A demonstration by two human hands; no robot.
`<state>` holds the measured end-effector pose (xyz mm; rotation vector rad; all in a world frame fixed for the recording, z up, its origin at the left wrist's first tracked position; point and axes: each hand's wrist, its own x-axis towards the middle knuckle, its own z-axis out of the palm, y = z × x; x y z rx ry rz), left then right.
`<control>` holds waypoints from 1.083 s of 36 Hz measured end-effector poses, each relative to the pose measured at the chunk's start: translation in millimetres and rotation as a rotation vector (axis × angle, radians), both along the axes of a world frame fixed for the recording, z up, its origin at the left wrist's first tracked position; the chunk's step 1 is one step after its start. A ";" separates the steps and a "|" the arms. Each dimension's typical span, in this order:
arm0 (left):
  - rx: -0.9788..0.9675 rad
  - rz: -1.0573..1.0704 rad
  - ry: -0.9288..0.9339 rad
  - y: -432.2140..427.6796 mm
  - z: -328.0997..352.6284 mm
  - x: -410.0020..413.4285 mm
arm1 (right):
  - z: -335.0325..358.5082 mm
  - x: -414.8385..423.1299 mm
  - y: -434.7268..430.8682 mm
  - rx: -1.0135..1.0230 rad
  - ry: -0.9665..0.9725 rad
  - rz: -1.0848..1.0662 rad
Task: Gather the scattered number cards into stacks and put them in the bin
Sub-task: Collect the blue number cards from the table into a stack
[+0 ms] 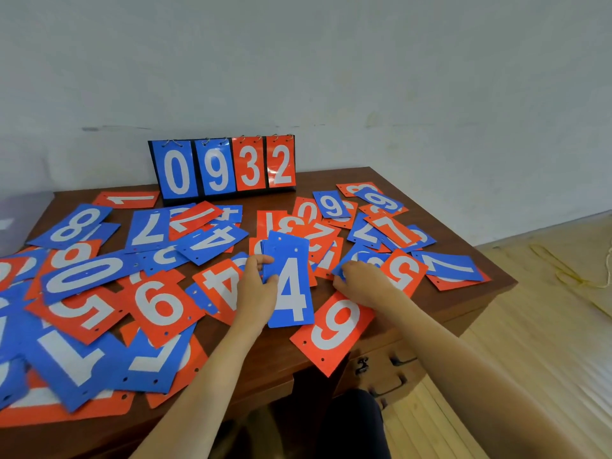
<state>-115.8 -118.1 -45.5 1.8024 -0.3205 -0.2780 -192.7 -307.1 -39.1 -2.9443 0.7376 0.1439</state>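
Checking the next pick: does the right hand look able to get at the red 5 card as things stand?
Probably yes. The red 5 card lies uncovered just beside the right hand, nothing between them. The left hand holds the blue 4 stack off to the other side.

Wooden table [397,178] — red and blue number cards [82,276] strewn, scoreboard [225,167] seemingly resting at back.

Soft, even, cool light is filling the scene and casting only faint shadows, while white glare is shining on the glossy red flaps of the black flip scoreboard [225,167], and the wide lens is bending and blurring the edges.
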 end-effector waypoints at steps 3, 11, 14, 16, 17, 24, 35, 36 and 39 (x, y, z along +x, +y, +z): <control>-0.003 0.015 -0.010 2.4 2.2 0.5 | -1.1 5.4 0.0 0.063 -0.111 -0.027; -0.017 0.072 -0.062 10.8 10.9 1.2 | -0.9 9.8 -0.3 0.098 -0.392 -0.195; -0.025 0.085 -0.071 13.0 13.0 0.9 | -6.5 12.6 0.7 0.209 -0.451 -0.264; -0.025 0.080 -0.088 14.3 14.0 1.0 | -2.6 14.0 3.5 0.268 -0.518 -0.303; -0.023 0.076 -0.095 14.7 14.4 1.4 | 1.9 14.8 4.9 0.287 -0.567 -0.311; -0.006 0.083 -0.119 13.1 22.2 10.2 | 69.1 10.1 12.9 0.679 -0.922 -0.247; -0.100 -0.119 -0.180 13.0 43.5 14.3 | 98.6 -11.4 27.6 0.969 -0.627 0.047; -0.111 -0.145 -0.164 12.3 45.0 11.2 | 95.3 -10.5 29.6 0.942 -0.649 0.046; -0.137 -0.215 -0.138 8.2 44.3 1.3 | 84.8 -7.1 36.7 0.747 -0.746 0.067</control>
